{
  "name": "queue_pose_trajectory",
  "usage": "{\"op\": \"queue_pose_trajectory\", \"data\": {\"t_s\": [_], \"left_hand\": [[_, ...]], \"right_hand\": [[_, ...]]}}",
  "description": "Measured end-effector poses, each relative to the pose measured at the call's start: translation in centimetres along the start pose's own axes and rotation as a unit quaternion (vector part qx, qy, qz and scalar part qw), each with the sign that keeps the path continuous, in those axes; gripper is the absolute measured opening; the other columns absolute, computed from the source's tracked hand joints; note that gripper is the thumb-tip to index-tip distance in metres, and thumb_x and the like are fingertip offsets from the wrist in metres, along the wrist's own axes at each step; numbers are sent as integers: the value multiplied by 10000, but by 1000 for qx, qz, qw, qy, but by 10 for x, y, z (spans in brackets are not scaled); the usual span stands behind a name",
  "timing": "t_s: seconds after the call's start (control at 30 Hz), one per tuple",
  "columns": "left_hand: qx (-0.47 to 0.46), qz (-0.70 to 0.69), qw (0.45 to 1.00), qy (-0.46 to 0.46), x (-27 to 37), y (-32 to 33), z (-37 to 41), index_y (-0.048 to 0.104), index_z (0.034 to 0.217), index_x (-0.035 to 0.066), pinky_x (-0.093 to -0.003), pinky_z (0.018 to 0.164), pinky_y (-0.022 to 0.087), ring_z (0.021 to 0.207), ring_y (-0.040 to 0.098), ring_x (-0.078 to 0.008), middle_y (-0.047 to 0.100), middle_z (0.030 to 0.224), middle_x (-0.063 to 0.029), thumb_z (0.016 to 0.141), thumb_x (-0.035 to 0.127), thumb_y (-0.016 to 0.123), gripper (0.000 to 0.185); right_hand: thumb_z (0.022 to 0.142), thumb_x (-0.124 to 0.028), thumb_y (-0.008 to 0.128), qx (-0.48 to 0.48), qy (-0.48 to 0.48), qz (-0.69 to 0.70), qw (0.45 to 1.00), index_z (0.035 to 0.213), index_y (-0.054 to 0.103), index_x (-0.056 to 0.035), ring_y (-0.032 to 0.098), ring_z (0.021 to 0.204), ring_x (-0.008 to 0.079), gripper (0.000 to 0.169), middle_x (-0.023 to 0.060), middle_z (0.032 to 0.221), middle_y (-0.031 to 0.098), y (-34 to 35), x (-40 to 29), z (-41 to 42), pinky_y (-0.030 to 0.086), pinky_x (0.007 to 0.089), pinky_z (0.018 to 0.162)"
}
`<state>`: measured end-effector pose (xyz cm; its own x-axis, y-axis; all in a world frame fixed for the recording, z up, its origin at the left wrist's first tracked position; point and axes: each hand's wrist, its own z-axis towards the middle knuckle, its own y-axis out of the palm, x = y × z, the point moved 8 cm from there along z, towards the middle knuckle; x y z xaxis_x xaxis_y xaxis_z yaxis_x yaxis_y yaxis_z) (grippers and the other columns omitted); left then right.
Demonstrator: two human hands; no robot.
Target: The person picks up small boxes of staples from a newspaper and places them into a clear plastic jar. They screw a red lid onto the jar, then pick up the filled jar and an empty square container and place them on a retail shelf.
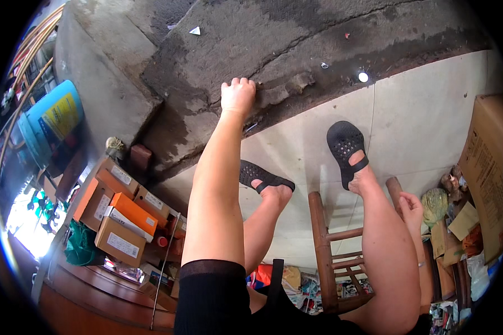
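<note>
My left arm, in a black sleeve, reaches out over stained concrete paving [302, 37]. At its end my left hand [238, 96] is curled into a fist; anything inside it is hidden. My right hand [411, 209] is beyond my right leg, its fingers bent next to the round end of a brown wooden post [394, 188]. Whether it grips that post cannot be made out. Between my legs stands a brown wooden chair or ladder-like frame [318, 234] with several rungs, partly covered by my right leg. Black perforated clogs [344, 140] are on my feet, over pale floor tiles [419, 109].
Stacked shoe boxes [121, 247] are at the left, with a reddish brick [141, 156] near them. A blue bucket [52, 121] lies tilted farther left. At the right are a large cardboard carton [486, 167] and a green-yellow round object [435, 206]. A concrete step edge [151, 113] juts out.
</note>
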<state>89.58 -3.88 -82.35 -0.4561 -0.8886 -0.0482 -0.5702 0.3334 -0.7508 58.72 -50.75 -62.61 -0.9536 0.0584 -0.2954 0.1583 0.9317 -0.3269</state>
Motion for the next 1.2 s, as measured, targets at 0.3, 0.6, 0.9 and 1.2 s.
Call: {"op": "queue_pose_trajectory", "data": {"t_s": [0.3, 0.6, 0.9, 1.2], "left_hand": [[19, -28, 999, -6, -3, -2, -2, 662, 913, 146, -423, 808, 483, 1003, 609, -219, 639, 960, -16, 757, 241, 674, 184], [154, -129, 977, -73, -17, -5, -14, 628, 804, 133, -411, 736, 517, 883, 631, -242, 623, 845, -30, 741, 233, 673, 127], [204, -263, 941, -63, -26, -15, -21, 675, 864, 122, -390, 744, 527, 855, 628, -251, 642, 833, -37, 788, 235, 743, 152], [172, -268, 946, -52, -32, -11, -14, 634, 847, 119, -398, 754, 517, 857, 614, -267, 627, 825, -36, 737, 236, 789, 223]], "right_hand": [[924, -74, 648, 34, -3, 9, 999, 1048, 664, -4, 533, 662, 49, 143, -17, 780, 623, -5, 2, 3, 433, 188, 608], [935, -117, 648, 55, -10, -9, 998, 1045, 659, -17, 512, 623, 39, 149, -28, 759, 603, -12, 4, 6, 404, 185, 558], [933, -117, 647, 57, -8, 2, 998, 1040, 658, -39, 509, 629, 35, 132, -38, 755, 595, -3, 0, 6, 384, 178, 550], [932, -125, 649, 41, -5, 8, 999, 1041, 653, -49, 512, 626, 30, 133, -44, 750, 596, 2, -1, 6, 381, 176, 551]]}}
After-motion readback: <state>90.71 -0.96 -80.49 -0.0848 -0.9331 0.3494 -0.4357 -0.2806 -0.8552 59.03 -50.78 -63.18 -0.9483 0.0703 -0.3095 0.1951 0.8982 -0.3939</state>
